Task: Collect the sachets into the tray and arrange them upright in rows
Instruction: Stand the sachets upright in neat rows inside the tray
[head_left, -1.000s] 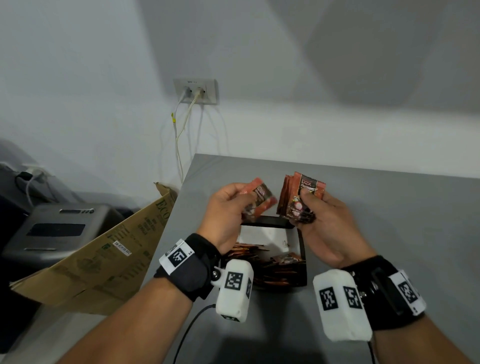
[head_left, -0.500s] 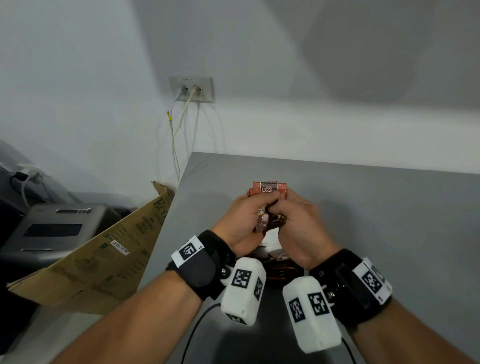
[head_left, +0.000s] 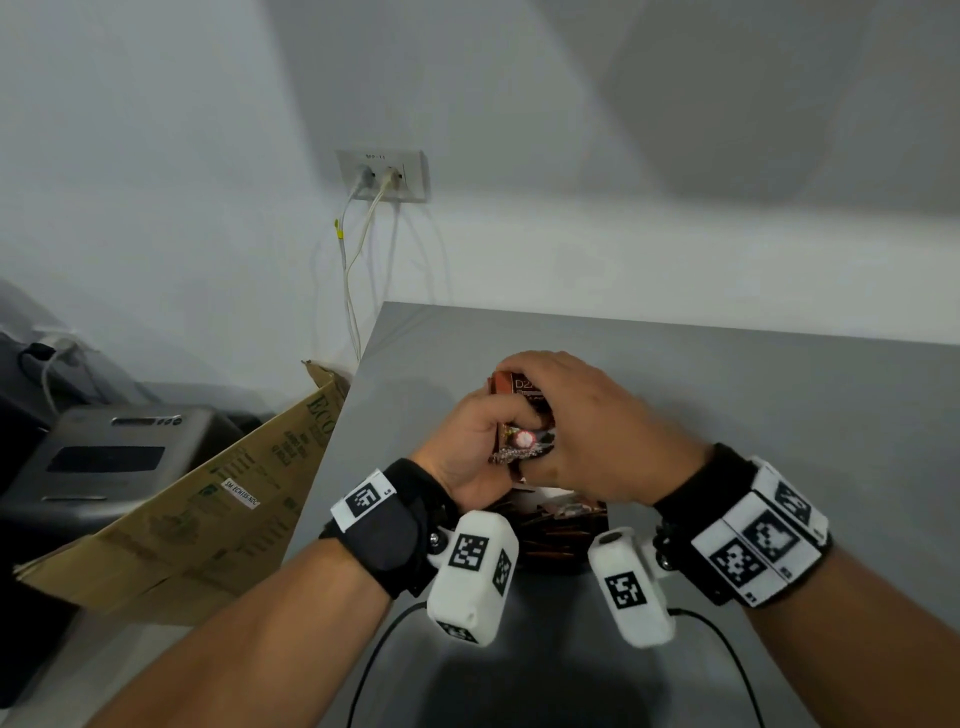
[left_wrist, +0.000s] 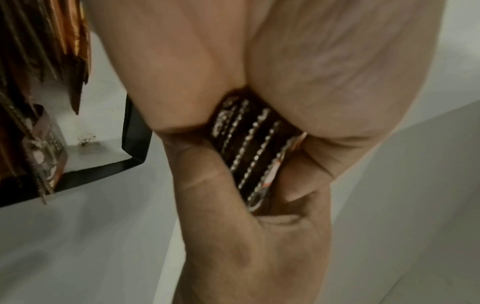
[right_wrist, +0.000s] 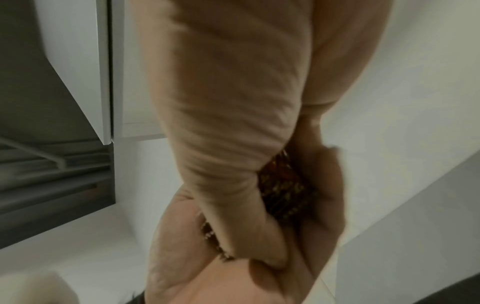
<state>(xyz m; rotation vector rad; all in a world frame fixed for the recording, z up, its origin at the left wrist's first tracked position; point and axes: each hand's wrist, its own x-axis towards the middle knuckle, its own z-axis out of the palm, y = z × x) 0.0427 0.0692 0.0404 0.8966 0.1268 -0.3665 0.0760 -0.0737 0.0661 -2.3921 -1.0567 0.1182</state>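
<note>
L hand + R hand round sachet stack, long axis upright, over tray.

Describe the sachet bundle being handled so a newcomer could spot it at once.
On the grey table, just beyond the black tray, the left hand and right hand meet. Between them is the sachet bundle: orange-brown packets held upright above the table, unlike those in the tray.
</note>
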